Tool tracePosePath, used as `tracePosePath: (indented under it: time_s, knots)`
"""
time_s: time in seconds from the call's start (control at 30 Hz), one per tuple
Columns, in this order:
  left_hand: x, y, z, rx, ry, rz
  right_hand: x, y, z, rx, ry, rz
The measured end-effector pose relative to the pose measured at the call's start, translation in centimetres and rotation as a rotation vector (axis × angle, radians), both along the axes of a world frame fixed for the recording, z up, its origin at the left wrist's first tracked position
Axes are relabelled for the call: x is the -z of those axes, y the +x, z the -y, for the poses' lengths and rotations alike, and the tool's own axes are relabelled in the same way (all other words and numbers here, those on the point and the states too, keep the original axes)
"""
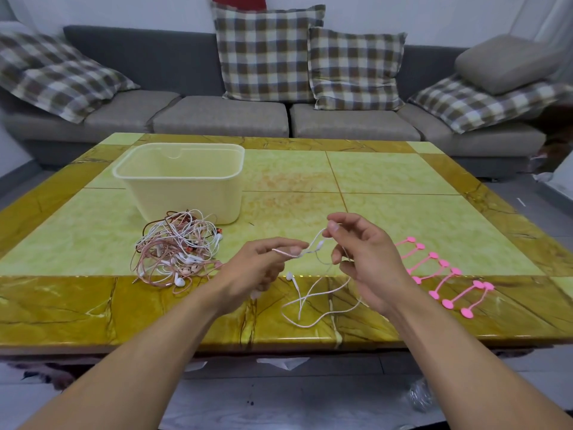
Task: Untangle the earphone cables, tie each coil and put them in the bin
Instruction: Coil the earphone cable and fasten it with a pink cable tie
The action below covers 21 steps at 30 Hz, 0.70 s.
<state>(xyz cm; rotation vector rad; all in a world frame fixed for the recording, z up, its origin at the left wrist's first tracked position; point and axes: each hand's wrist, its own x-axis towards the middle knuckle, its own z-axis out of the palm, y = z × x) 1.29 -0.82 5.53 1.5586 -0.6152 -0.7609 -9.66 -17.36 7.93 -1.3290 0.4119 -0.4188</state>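
Left hand [263,259] and right hand [366,252] pinching pale earphone cable [313,243] above surface [403,187], slack trailing below. Thin, limp, light, snag-prone; likely best gripped near inline remote. Tangled pile [176,249] waiting beside bin [183,181].

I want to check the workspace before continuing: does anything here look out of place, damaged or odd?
Nothing looks damaged or spilled. The tangled earphone pile beside the bin is expected for this task. The pink ties lie in an orderly row on the table. The only loose item is the white cable that both hands hold, trailing over the table's near edge.
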Motion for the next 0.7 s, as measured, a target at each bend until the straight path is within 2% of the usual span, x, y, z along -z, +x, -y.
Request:
tracePosePath:
  time_s: [0.17,0.37,0.53,0.63,0.7]
  knots:
    - [0.1,-0.4,0.6,-0.073,-0.066,-0.101,0.1,-0.2,-0.2,0.017,-0.137,-0.043]
    - [0.1,0.0,0.7,-0.249,-0.246,-0.211,0.4,-0.7,-0.3,-0.105,-0.323,-0.170]
    - [-0.3,0.4,0.9,-0.291,-0.454,-0.364,0.9,-0.4,0.0,-0.100,-0.357,-0.212]
    - [-0.6,0.8,0.8,-0.374,-0.571,-0.476,1.4,-0.4,0.4,-0.163,-0.393,-0.310]
    - [-0.7,1.1,0.7,-0.441,-0.608,-0.511,1.8,-0.4,0.7,-0.200,-0.490,-0.417]
